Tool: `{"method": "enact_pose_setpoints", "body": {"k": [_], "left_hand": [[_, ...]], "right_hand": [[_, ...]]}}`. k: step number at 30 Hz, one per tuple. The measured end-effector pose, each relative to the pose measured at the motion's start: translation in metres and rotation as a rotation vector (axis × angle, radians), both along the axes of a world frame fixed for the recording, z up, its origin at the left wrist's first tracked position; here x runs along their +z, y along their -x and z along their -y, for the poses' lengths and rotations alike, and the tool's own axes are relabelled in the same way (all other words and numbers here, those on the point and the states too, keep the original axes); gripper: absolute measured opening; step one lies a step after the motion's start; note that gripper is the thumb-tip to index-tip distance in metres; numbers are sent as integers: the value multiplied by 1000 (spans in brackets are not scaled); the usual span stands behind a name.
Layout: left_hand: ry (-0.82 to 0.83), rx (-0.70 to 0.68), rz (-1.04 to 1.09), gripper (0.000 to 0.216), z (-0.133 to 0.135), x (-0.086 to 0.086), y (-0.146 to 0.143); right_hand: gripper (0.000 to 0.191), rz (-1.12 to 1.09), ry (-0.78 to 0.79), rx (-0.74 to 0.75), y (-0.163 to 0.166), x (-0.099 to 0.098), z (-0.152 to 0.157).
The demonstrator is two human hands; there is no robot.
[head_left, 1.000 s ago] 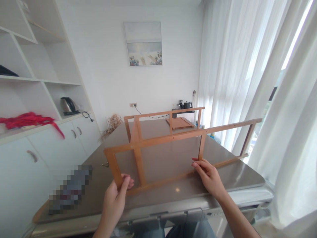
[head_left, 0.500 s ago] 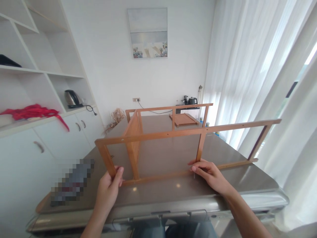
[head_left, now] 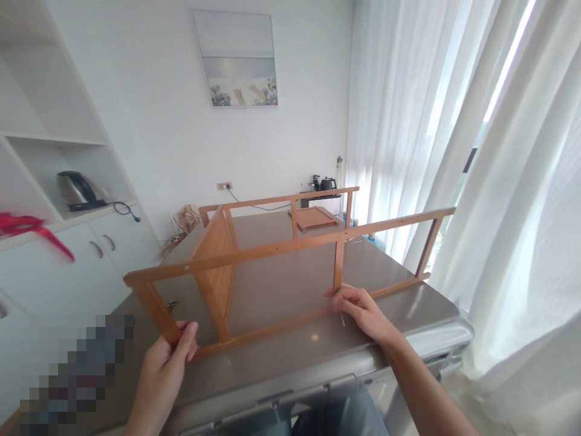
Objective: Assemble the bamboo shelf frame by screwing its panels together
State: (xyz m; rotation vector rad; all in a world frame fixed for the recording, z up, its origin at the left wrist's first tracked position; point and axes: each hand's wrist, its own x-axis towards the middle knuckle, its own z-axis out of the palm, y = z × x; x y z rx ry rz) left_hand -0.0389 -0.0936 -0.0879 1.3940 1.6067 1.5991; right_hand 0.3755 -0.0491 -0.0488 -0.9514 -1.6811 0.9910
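A brown wooden shelf frame lies on its side on the grey tabletop, with two ladder-like sides joined by a slatted shelf panel near the left end. My left hand is closed around the short end bar at the near left corner. My right hand has its fingers closed at the lower end of the middle crossbar. A thin, pale rod pokes out below those fingers; its kind is unclear. Behind the left end bar lie small metal pieces, partly hidden.
A flat wooden panel lies at the table's far end. A blurred-out item is at the near left. White shelving with a kettle stands left, and white curtains hang right. Dried stalks are beyond the far left corner.
My view has turned to the right, so the room and frame appear further left and the frame looks more slanted. Both hands stay at the same places on the frame.
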Motion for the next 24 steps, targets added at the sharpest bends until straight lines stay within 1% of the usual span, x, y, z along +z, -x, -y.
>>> {"method": "enact_pose_setpoints", "body": {"k": [5, 9, 12, 17, 24], "left_hand": [[-18, -14, 39, 36, -2, -1, -1], [-33, -28, 40, 36, -1, 1, -3], [-38, -29, 23, 36, 1, 3, -5], [-32, 9, -42, 39, 4, 7, -9], [-44, 80, -130, 45, 7, 17, -16]], "right_hand": [[38, -161, 30, -27, -2, -5, -2], [37, -255, 69, -52, -2, -12, -6], [37, -282, 90, -55, -3, -14, -8], [40, -325, 110, -36, -5, -14, -8], [41, -365, 92, -52, -4, -15, -10]]}}
